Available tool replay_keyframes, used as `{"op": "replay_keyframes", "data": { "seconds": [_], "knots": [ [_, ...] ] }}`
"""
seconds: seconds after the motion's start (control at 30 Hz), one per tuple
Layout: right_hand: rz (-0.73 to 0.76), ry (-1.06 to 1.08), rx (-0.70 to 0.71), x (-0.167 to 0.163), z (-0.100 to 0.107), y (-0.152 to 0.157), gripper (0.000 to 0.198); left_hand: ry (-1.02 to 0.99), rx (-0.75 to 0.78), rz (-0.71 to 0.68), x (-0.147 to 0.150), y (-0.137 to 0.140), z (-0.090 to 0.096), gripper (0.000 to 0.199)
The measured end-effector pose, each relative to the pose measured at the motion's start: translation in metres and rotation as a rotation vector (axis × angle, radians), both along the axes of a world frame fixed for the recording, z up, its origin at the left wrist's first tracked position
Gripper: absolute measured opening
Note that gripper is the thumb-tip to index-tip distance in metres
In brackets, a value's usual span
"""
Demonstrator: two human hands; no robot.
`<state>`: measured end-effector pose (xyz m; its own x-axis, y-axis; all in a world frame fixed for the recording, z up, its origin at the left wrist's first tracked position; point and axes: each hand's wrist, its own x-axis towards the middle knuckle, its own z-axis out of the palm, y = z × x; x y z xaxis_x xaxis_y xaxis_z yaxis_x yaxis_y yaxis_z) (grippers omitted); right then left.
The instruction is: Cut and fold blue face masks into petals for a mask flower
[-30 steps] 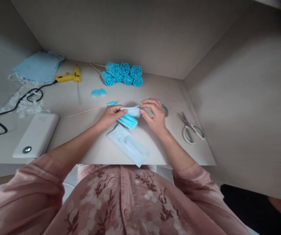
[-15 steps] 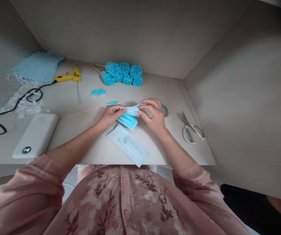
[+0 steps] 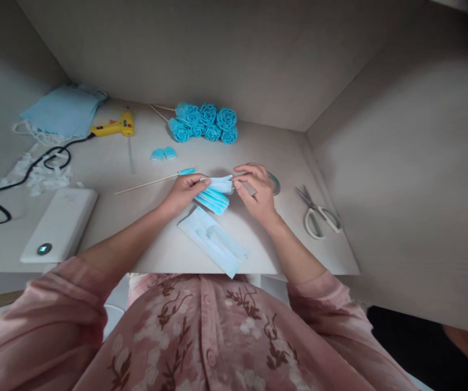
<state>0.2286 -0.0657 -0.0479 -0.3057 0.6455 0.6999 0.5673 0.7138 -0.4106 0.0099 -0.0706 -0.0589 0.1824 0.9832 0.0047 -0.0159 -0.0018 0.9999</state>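
Observation:
My left hand (image 3: 187, 191) is closed, with its thumb pressing on a folded pale blue face mask piece (image 3: 219, 185). My right hand (image 3: 258, 187) pinches the right end of that piece between thumb and fingertips, its other fingers bent above. Just below my fingers is a brighter blue pleated mask piece (image 3: 213, 202). Closer to the table's front edge lies a flat light blue mask piece (image 3: 213, 241). Left of my left hand, a thin wooden stick (image 3: 146, 184) has a blue tip (image 3: 187, 171).
Several blue rosettes (image 3: 207, 122) lie at the back, with two small blue pieces (image 3: 163, 153) nearer. A yellow glue gun (image 3: 115, 127), stacked masks (image 3: 64, 111), white scraps (image 3: 48, 174) and a power bank (image 3: 60, 225) are left. Scissors (image 3: 317, 212) and a round object (image 3: 274, 183) lie right.
My right thumb has moved up slightly at the right end of the folded piece. The left hand and the things on the table stay in place.

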Motion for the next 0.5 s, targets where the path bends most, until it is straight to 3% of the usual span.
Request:
{"op": "replay_keyframes", "data": {
  "seconds": [0.5],
  "knots": [
    [0.125, 0.024, -0.026, -0.0002, -0.0034, 0.0028, 0.015, 0.016, 0.048, -0.005, -0.0018, 0.0018, -0.0015, 0.038]
  ]
}}
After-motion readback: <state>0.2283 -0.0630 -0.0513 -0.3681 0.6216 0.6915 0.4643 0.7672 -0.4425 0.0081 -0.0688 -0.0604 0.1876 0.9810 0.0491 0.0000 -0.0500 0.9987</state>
